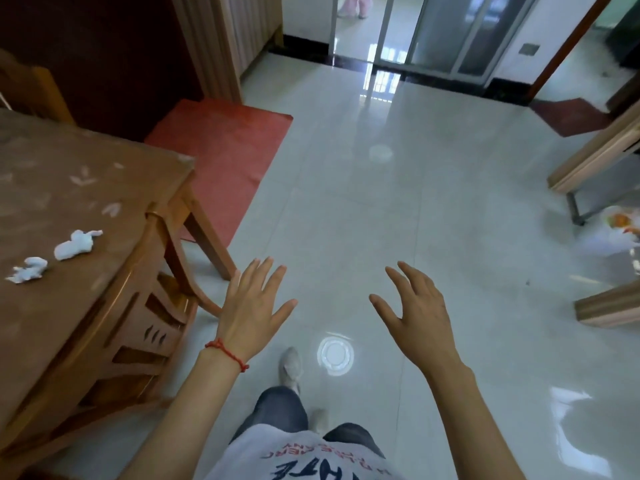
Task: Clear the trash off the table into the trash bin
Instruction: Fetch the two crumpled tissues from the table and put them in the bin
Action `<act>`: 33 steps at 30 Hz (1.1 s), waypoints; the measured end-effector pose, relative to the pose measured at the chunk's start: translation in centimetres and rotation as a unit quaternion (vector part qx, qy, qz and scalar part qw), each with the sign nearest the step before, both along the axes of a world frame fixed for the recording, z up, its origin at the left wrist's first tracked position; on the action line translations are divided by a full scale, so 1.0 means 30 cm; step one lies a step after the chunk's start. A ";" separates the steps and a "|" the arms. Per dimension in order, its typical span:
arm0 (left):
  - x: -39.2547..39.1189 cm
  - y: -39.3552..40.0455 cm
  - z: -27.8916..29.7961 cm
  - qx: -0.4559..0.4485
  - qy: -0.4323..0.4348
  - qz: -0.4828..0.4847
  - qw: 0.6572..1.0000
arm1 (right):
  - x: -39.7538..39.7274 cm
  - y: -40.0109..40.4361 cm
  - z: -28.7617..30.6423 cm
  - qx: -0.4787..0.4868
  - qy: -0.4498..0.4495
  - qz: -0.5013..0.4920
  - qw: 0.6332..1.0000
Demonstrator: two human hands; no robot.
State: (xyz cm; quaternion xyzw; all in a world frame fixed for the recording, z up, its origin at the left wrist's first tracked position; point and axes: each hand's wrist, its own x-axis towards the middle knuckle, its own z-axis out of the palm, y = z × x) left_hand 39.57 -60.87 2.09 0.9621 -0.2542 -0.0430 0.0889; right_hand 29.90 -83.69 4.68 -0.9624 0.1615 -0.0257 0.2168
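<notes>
Two crumpled white tissues lie on the brown table (62,168) at the left: one tissue (77,244) nearer the table's edge, a smaller tissue (27,270) to its left. My left hand (254,306) hovers over the floor just right of the table, fingers spread, holding nothing; a red string circles its wrist. My right hand (412,310) is out in front over the tiles, fingers apart and empty. At the far right edge a blurred white bag with orange scraps (620,230) sits on the floor; I cannot tell whether it is the trash bin.
A wooden chair (149,306) is tucked against the table's right side. A red mat (225,161) lies on the glossy white tile floor. Wooden furniture (595,157) stands at the right. A glass sliding door (450,36) is ahead, with a person's legs beyond it.
</notes>
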 end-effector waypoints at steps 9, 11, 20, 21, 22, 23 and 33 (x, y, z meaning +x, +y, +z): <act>0.467 -0.078 -0.043 0.009 0.007 0.019 1.000 | 0.482 -0.075 -0.037 -0.006 -0.007 0.018 1.000; 0.557 -0.081 -0.038 0.008 0.008 0.024 1.000 | 0.592 -0.078 -0.032 -0.010 -0.008 0.031 0.999; 0.827 -0.009 -0.030 0.008 0.032 0.109 0.993 | 0.991 -0.042 0.003 -0.014 -0.022 0.127 0.992; 0.838 0.003 -0.026 0.009 0.034 0.125 0.991 | 1.029 -0.033 0.005 -0.013 -0.024 0.146 0.989; 0.844 0.015 -0.021 0.010 0.037 0.143 0.989 | 1.068 -0.024 0.006 -0.013 -0.024 0.164 0.986; 0.848 0.028 -0.015 0.008 0.037 0.162 0.986 | 1.106 -0.012 0.008 -0.014 -0.023 0.182 0.983; 0.831 0.127 0.072 -0.016 0.010 0.395 0.918 | 1.446 0.158 0.028 -0.001 -0.039 0.410 0.911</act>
